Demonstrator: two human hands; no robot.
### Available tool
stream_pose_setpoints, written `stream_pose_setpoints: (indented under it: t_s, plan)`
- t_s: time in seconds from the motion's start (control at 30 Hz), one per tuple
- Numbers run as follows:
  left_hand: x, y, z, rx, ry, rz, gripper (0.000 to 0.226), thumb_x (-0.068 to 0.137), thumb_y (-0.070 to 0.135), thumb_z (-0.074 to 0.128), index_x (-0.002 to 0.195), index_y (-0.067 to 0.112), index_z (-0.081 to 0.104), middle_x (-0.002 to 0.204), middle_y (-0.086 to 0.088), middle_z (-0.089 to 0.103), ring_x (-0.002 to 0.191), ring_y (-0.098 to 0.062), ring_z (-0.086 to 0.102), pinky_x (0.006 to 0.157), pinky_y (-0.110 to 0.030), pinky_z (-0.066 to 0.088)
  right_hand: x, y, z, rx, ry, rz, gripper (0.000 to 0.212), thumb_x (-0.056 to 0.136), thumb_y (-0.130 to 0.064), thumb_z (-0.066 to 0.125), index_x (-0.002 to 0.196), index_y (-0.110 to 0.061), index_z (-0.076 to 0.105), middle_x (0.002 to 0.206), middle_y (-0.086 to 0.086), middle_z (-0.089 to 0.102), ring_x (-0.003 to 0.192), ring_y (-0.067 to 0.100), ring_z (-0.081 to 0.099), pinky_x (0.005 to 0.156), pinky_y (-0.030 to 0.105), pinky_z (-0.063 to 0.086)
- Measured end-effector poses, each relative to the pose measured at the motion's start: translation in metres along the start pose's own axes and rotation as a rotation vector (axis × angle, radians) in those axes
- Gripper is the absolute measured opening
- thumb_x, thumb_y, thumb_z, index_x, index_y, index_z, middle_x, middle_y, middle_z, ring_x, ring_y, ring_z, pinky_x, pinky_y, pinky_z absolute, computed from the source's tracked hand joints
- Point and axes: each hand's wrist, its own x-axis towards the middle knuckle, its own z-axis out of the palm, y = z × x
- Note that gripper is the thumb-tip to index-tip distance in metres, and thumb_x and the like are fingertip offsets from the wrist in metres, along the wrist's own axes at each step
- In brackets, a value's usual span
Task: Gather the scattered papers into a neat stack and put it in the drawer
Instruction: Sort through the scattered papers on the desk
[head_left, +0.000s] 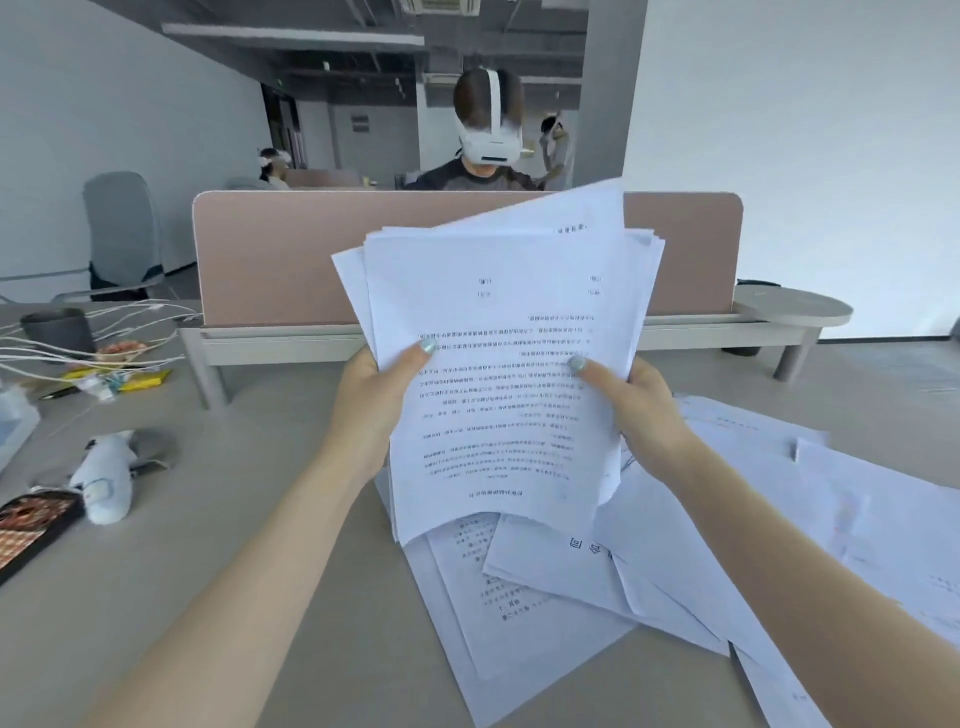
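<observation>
I hold an uneven bundle of printed white sheets (498, 332) upright above the desk, its corners fanned out at the top. My left hand (371, 400) grips the bundle's left edge with the thumb on the front page. My right hand (641, 402) grips the right edge the same way. More loose papers (675, 561) lie overlapping on the beige desk (249, 519) below and to the right of the bundle. No drawer is in view.
A pink divider panel (280, 260) stands at the desk's far edge, with a person in a white headset (488, 135) behind it. White cables (88, 343), a dark cup (57, 330), a plush toy (106, 475) and a phone (31, 525) lie at the left.
</observation>
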Motion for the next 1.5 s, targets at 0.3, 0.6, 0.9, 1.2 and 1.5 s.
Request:
stream_pose_setpoints:
  t_s: [0.3,0.6,0.9,1.2,1.5]
  plan:
    - [0.001,0.000,0.010,0.131,-0.064,0.085,0.009,0.088,0.040,0.056,0.095,0.039,0.062,0.092,0.025,0.069,0.085,0.010,0.066,0.069,-0.012,0.050,-0.006,-0.004,-0.013,0.044,0.060,0.004,0.025,0.083,-0.038,0.065,0.103,-0.023,0.067,0.098,-0.006,0.076,0.093,0.015,0.072,0.077,0.031,0.056]
    - [-0.046,-0.055,0.016,0.177,0.117,0.039,0.030,0.090,0.028,0.057,0.060,0.021,0.053,0.052,0.017,0.056,0.055,0.000,0.052,0.056,-0.018,0.041,-0.040,0.038,-0.002,0.108,0.120,0.060,0.008,0.087,-0.030,0.062,0.082,-0.027,0.067,0.071,-0.020,0.074,0.069,-0.004,0.070,0.060,0.015,0.054]
    - [-0.053,-0.065,0.002,0.216,0.004,-0.076,0.014,0.093,0.041,0.046,0.101,0.041,0.058,0.093,0.035,0.065,0.099,0.011,0.060,0.082,-0.018,0.043,-0.043,0.039,-0.022,0.123,-0.042,0.158,0.018,0.090,-0.030,0.055,0.104,-0.028,0.065,0.104,-0.013,0.074,0.093,0.003,0.070,0.082,0.026,0.054]
    - [-0.041,-0.083,0.009,0.418,0.025,-0.305,0.031,0.093,0.037,0.047,0.121,0.025,0.050,0.108,0.013,0.055,0.100,-0.011,0.052,0.085,-0.029,0.037,-0.036,0.058,-0.045,-0.276,0.147,0.213,0.005,0.087,-0.018,0.061,0.088,-0.021,0.065,0.093,0.001,0.069,0.080,0.018,0.065,0.078,0.033,0.052]
    - [-0.026,-0.082,-0.030,0.042,0.217,-0.685,0.019,0.084,0.022,0.056,0.103,0.022,0.053,0.095,0.000,0.054,0.090,-0.023,0.055,0.078,-0.034,0.042,-0.050,0.094,-0.112,-0.999,0.258,0.440,0.040,0.072,-0.039,0.051,0.104,-0.017,0.061,0.108,0.009,0.062,0.109,0.032,0.053,0.094,0.039,0.032]
